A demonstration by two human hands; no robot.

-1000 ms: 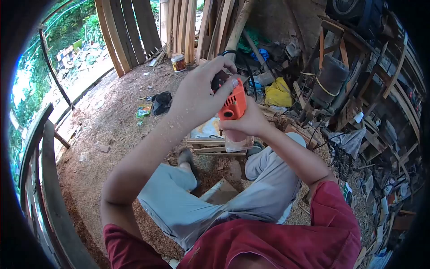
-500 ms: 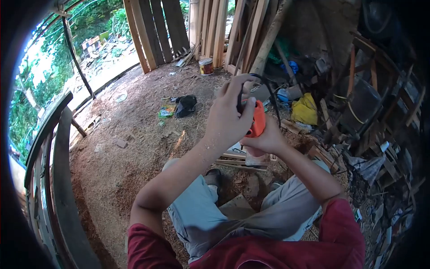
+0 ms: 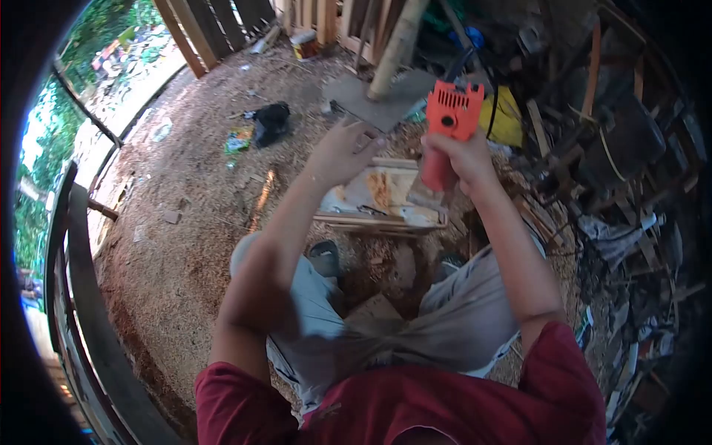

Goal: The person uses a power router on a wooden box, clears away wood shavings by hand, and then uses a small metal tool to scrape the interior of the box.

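My right hand (image 3: 463, 159) is wrapped round the body of an orange-red trim router (image 3: 455, 111), whose vented top faces up toward me. From its far end a black cord (image 3: 489, 74) curves away. The router's base overlaps the right part of a shallow wooden box (image 3: 382, 222) on the ground. Inside the box lie a pale sheet with brown stains and small dark pieces. Above the box's far left corner is my left hand (image 3: 345, 152), fingers loosely bent and apart, with nothing in them.
Sawdust covers the ground. A black bag (image 3: 271, 124) and a colourful wrapper (image 3: 238, 139) lie left, a tin (image 3: 305, 44) behind them. A round pole (image 3: 397, 52) leans at the back. Scrap wood and a yellow cloth (image 3: 506, 119) are on the right, a wooden rail (image 3: 100, 297) on the left.
My left hand has come off the router and moved left and down. The right hand has tilted the router upright, near the box, which now shows more fully. The view has shifted.
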